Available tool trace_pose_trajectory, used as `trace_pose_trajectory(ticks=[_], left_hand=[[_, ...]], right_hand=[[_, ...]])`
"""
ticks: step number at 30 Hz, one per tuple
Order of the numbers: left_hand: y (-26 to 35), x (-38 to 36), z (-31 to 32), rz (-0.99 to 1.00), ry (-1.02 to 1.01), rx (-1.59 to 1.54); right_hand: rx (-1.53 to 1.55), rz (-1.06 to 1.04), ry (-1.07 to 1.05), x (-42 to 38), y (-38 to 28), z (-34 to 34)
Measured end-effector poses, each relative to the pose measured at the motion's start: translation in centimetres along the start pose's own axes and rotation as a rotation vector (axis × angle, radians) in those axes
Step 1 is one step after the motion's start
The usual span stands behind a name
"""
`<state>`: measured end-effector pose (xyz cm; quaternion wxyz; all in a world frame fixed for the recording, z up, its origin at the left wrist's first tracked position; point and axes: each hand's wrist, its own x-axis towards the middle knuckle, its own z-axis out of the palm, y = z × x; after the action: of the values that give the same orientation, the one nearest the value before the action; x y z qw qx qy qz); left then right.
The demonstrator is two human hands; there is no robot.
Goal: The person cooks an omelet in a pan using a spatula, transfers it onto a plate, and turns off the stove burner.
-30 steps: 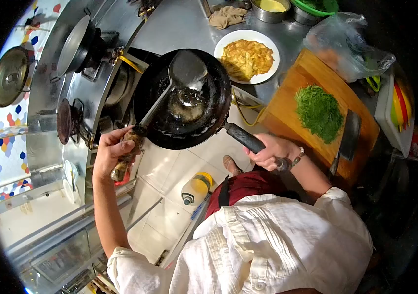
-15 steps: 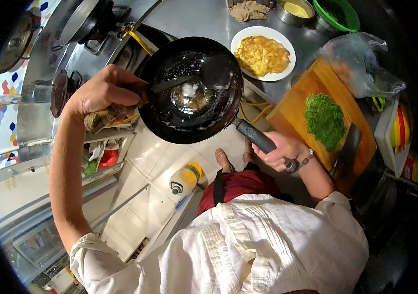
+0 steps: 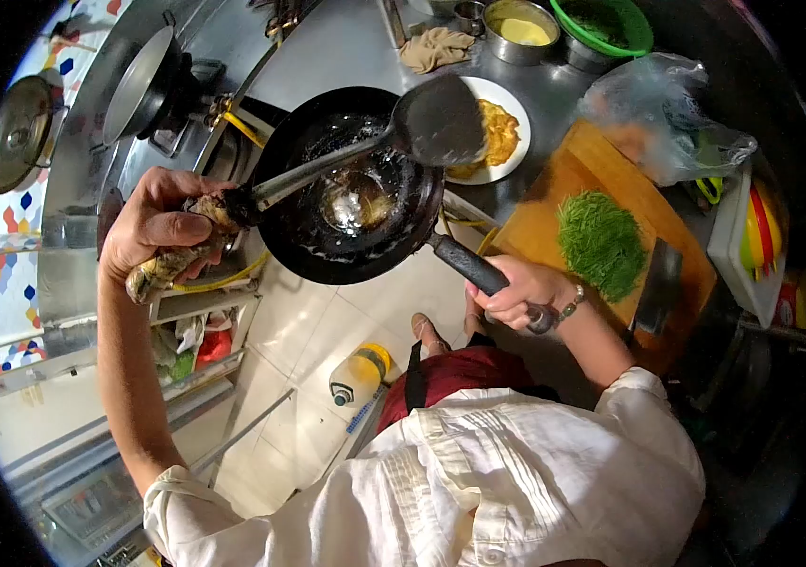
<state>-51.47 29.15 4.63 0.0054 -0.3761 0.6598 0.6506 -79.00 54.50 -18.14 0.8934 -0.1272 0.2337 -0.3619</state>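
My left hand (image 3: 165, 230) is closed round the cloth-wrapped handle of a dark metal spatula (image 3: 327, 163). Its broad blade is raised over the far right rim of a black frying pan (image 3: 294, 241), partly covering the plate behind. The pan's inside glistens with oil and a few whitish traces. My right hand (image 3: 514, 293) grips the pan's black handle (image 3: 469, 266), holding the pan up in front of me. Beyond it, a white plate (image 3: 519, 106) bears a cooked yellow omelette (image 3: 499, 135).
On the right, a wooden cutting board (image 3: 540, 210) carries chopped greens (image 3: 601, 244) and a cleaver (image 3: 660, 286). A plastic bag (image 3: 663, 113), a bowl of yellow liquid (image 3: 523, 31) and a green basket (image 3: 644, 38) sit behind. An oil bottle (image 3: 358, 376) is low down.
The spatula's blade has lifted out of the pan and moved up to the right. The white lump seen by the blade earlier no longer shows. My right hand still holds the pan.
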Motion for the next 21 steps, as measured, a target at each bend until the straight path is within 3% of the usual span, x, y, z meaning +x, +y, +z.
trace_pose_trajectory(ticks=[1, 3, 5, 7, 9, 11, 12, 15, 21], left_hand=[[-0.3, 0.1, 0.4, 0.085, 0.090, -0.093], [-1.6, 1.2, 1.5, 0.100, 0.059, -0.188], [-3.8, 3.4, 3.4, 0.109, 0.133, 0.023], [-7.0, 5.7, 5.7, 0.390, 0.164, 0.533], [-10.1, 8.2, 6.1, 0.706, 0.185, 0.846], [-12.6, 9.6, 5.7, 0.676, 0.170, 1.090], [-12.8, 9.8, 6.0, 0.779, 0.227, 1.153], [-12.6, 9.5, 6.7, 0.850, 0.288, 1.105], [-12.7, 9.5, 6.4, 0.877, 0.290, 1.335]], right_hand=[[-0.003, -0.009, 0.002, 0.0, 0.0, 0.0], [0.032, -0.017, -0.003, 0.1, 0.4, 0.2], [0.054, -0.017, -0.026, 0.2, 0.6, -0.2], [0.110, -0.031, -0.004, 0.2, 0.9, -0.6], [0.132, -0.015, -0.033, 0.3, 0.9, -0.6], [0.104, -0.048, 0.018, 0.0, 0.6, -0.1], [0.098, -0.029, 0.013, 0.0, 0.4, -0.1], [0.070, -0.005, 0.021, -0.1, 0.2, -0.2], [0.120, -0.026, 0.016, -0.1, 0.4, -0.1]])
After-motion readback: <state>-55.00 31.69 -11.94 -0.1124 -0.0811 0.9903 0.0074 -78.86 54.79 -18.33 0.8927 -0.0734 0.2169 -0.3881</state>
